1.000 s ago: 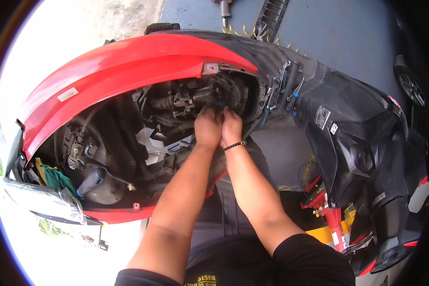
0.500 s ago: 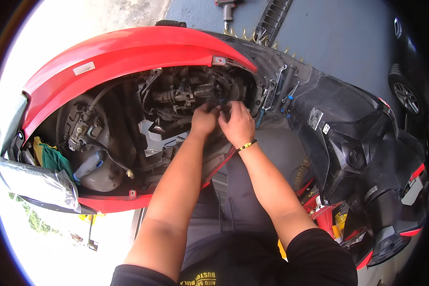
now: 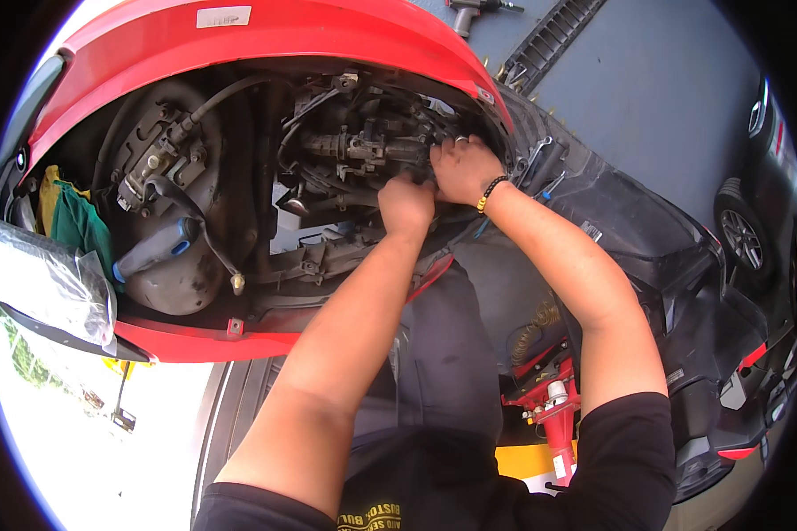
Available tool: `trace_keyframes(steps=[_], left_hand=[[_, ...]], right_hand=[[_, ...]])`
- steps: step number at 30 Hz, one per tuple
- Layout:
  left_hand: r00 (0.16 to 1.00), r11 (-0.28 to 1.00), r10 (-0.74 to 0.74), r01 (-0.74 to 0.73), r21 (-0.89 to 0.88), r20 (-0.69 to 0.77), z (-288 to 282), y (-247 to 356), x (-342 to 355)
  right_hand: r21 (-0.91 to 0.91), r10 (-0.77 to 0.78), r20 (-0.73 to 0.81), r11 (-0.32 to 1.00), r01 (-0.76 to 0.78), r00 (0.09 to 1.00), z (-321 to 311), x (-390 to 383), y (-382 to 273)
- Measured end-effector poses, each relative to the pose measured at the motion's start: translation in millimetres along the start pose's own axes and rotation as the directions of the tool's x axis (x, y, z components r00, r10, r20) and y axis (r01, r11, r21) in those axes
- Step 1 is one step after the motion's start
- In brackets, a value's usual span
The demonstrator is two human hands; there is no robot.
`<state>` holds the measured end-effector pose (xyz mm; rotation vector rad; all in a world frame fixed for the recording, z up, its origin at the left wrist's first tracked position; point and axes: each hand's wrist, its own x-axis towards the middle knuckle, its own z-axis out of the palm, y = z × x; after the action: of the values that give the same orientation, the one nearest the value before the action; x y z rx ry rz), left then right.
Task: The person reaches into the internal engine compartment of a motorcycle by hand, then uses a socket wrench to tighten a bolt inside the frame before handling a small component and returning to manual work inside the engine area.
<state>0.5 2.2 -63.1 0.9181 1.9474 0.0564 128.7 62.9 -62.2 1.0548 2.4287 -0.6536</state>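
Note:
Both hands reach into the open engine bay of a red and black scooter point(image 3: 328, 31). My left hand point(image 3: 406, 203) is closed, its fingertips hidden among dark parts at the near right of the engine point(image 3: 363, 150). Close beside it, my right hand point(image 3: 468, 170) bends its fingers down over the right end of the engine, with a ring and a beaded bracelet point(image 3: 491, 192) showing. What either hand grips is hidden. Hoses and cables run around the grimy metal parts.
Wrenches point(image 3: 533, 159) and a blue-handled tool point(image 3: 553, 186) lie on the scooter's black floorboard. To the left are a blue-grey handled object point(image 3: 158, 250) and a green cloth point(image 3: 78, 221). A power tool point(image 3: 469, 12) lies on the floor beyond. A red jack-like stand point(image 3: 558, 420) is near my right elbow.
The view has shifted, so the scooter sits higher in the picture. My right hand has moved farther over the engine's right end, its elbow swung outward; my left hand stays low beside it.

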Motion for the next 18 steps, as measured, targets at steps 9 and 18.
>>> trace_keyframes(steps=[9, 18], left_hand=[[0.932, 0.957, 0.288, -0.29, 0.024, -0.219, 15, -7, 1], [0.935, 0.945, 0.328, -0.323, 0.052, -0.133, 14, -6, 4]], right_hand=[[-0.017, -0.09, -0.036, 0.996, 0.089, 0.995, 10, 10, 4], [-0.007, -0.07, -0.115, 0.998, 0.07, 0.991, 18, 8, 11]])
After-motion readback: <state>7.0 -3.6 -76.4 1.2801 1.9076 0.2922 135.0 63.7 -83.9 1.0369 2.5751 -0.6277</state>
